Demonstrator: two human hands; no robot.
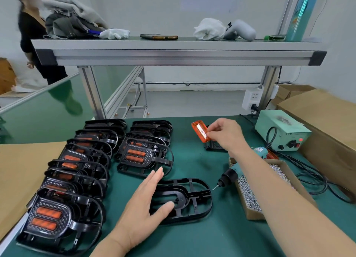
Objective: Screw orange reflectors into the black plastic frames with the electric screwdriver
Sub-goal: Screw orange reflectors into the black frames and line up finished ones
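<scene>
On the left of the green bench [192,237], two overlapping rows of finished frames [81,172] lie with orange inserts showing. The left hand [146,200] rests flat, fingers released, on an empty black frame [190,197] near the front edge. To the right the electric screwdriver [229,176] lies on a box of screws [250,197], and behind it the right hand [227,135] pinches an orange reflector [199,130] above the bench.

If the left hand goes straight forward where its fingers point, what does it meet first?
Probably the front frame of the finished stack: the left hand, flat on the empty black frame, points there; depth is unclear.
</scene>
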